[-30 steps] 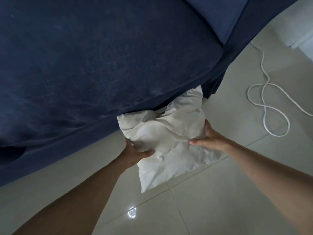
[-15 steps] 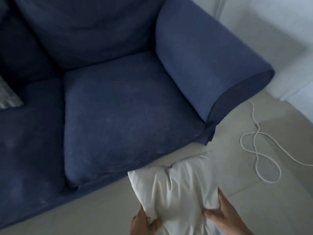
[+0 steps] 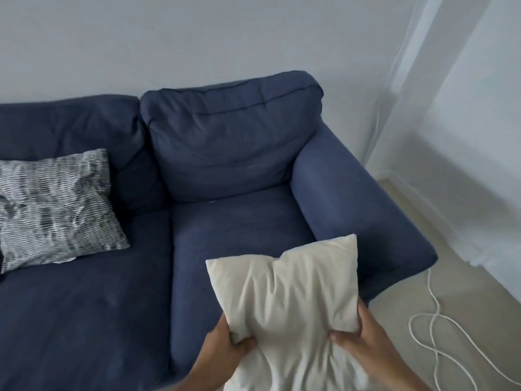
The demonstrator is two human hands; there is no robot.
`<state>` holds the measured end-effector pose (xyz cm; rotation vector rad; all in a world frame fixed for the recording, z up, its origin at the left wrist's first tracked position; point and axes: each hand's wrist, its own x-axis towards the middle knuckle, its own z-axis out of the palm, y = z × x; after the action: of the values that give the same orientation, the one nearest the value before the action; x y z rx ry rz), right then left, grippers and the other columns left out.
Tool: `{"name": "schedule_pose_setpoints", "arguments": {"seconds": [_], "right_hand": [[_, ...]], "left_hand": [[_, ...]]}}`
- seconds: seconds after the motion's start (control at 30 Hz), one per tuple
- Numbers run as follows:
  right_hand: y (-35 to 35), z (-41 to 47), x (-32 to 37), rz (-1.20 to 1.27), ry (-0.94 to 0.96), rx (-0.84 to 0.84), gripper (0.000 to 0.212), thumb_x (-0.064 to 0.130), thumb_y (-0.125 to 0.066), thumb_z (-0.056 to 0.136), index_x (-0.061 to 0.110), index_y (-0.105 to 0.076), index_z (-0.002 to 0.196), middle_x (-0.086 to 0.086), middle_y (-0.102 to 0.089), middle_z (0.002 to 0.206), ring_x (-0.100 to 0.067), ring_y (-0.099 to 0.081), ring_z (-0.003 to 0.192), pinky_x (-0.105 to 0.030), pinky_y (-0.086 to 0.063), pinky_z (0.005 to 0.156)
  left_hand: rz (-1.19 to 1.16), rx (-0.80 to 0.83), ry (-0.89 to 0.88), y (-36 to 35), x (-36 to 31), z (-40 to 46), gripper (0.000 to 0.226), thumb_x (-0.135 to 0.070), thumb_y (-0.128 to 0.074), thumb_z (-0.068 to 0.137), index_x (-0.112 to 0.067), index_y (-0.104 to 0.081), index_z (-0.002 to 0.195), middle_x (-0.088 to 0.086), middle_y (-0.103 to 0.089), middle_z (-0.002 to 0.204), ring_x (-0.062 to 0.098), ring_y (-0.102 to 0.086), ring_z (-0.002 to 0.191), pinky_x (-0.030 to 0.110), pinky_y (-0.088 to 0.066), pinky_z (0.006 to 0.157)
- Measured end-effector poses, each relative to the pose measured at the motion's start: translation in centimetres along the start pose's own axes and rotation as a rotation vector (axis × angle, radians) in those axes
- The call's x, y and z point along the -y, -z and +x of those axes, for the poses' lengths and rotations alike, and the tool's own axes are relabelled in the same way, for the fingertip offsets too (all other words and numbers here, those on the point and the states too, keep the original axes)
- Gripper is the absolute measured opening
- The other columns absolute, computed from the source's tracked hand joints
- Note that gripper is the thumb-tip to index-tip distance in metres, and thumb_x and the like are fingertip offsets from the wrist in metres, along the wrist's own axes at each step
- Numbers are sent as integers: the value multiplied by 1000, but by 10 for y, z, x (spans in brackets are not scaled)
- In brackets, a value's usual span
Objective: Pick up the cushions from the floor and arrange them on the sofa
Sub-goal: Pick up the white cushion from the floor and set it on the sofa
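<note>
Fingers (image 3: pixel 242 344) of both hands clamp the white cushion (image 3: pixel 287 294) over the sofa (image 3: pixel 225 221).

Navy-blue sofa (image 3: pixel 225 221); cream, unpatterned cushion (image 3: pixel 284 294), near right; grey cushion (image 3: pixel 53 204) with fine black-and-white wavy stripes, far left; white cord (image 3: pixel 434 328) on beige floor (image 3: pixel 479 300); pale grey-white wall (image 3: pixel 169 38).

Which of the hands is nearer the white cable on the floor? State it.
Right. The right hand grips the cushion's right side, toward the cable on the floor. The left hand grips the cushion's left side, farther from it.
</note>
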<state>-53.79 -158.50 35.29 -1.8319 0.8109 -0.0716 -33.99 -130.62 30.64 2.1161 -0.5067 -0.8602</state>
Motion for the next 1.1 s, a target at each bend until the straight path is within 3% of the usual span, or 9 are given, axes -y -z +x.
{"name": "schedule_pose_setpoints", "arguments": {"seconds": [0.07,0.17,0.3,0.4,0.5,0.6,0.77,0.97,1.1], "right_hand": [[-5,32,32,6,40,6,97,36,-89,72,52,-41,155,33,-67,137,5,-62,131,-26,-50,103],[-17,82,80,23,105,30,87,25,-91,83,52,-43,150,30,-67,136,6,-62,127,-29,-49,107],[-29,157,137,-19,164,17,88,26,-91,87,48,-37,153,33,-57,137,13,-54,123,-20,-45,101],[-38,216,168,-67,197,22,93,28,-92,85,45,-36,158,24,-58,146,-1,-57,134,-34,-45,114],[-52,270,193,-109,214,25,101,25,-91,85,37,-30,166,18,-55,154,-9,-54,142,-40,-42,121],[-69,320,201,-140,210,34,103,20,-89,86,36,-28,167,15,-54,155,-11,-53,144,-43,-42,124],[-90,390,187,-194,165,-11,100,22,-85,87,45,-27,165,9,-54,153,-16,-54,142,-50,-44,124],[-98,427,169,-244,115,-39,105,38,-83,84,53,-20,166,5,-56,149,-21,-56,139,-54,-46,120],[-98,430,166,-288,97,-46,111,41,-83,87,54,-9,168,2,-54,149,-25,-53,139,-55,-45,121]], "left_hand": [[-35,-43,-13,49,-44,13,73,-31,-84,85,-44,-43,144,-30,-64,123,13,-64,124,32,-53,101],[-18,-76,8,99,-68,55,67,-29,-83,87,-41,-47,143,-24,-68,121,12,-65,117,34,-55,97],[-8,-123,-76,161,-85,122,72,-31,-84,86,-36,-46,147,-17,-69,126,15,-66,119,41,-58,99],[6,-119,-79,203,-91,175,82,-30,-87,85,-34,-41,152,-14,-66,128,18,-63,120,38,-55,97],[7,-94,-66,239,-91,223,99,-28,-94,73,-35,-37,154,-13,-66,133,18,-63,124,45,-56,105],[13,-70,-23,260,-82,267,108,-22,-95,63,-36,-36,152,-12,-65,131,19,-62,125,48,-56,107],[40,-28,-8,268,-69,325,114,-11,-89,65,-34,-26,158,-10,-63,129,20,-62,124,44,-58,103],[49,-61,43,264,-53,361,103,-10,-90,77,-26,-27,158,-4,-60,129,21,-60,121,29,-54,85],[44,-124,95,263,-43,367,95,-16,-87,83,-26,-28,157,-7,-61,120,19,-60,110,30,-47,86]]}}
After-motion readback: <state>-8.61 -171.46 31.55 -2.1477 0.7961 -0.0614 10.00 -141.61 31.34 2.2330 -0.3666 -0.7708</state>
